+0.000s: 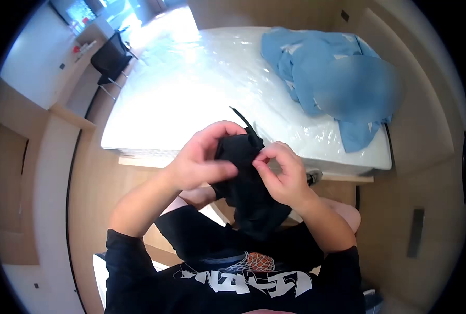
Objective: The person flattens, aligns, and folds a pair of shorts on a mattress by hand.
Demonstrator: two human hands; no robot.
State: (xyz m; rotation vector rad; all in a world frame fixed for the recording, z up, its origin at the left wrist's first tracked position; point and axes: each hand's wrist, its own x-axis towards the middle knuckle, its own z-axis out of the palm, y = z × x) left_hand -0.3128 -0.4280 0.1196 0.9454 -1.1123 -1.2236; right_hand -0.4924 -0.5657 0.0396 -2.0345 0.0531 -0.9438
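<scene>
A black piece of cloth, perhaps a garment or a bag, hangs in front of my lap. A dark cord sticks out from its top and points up to the left. My left hand grips the upper left edge, its fingers behind the cloth and its slightly blurred thumb over the front. At the upper right edge, my right hand pinches the cloth between thumb and forefinger. Folds hide the lower part's shape.
Ahead stands a bed with a plastic-wrapped white mattress. A crumpled blue bedcover lies on its right side. A black chair stands by a desk at the upper left. Wooden floor shows at the left.
</scene>
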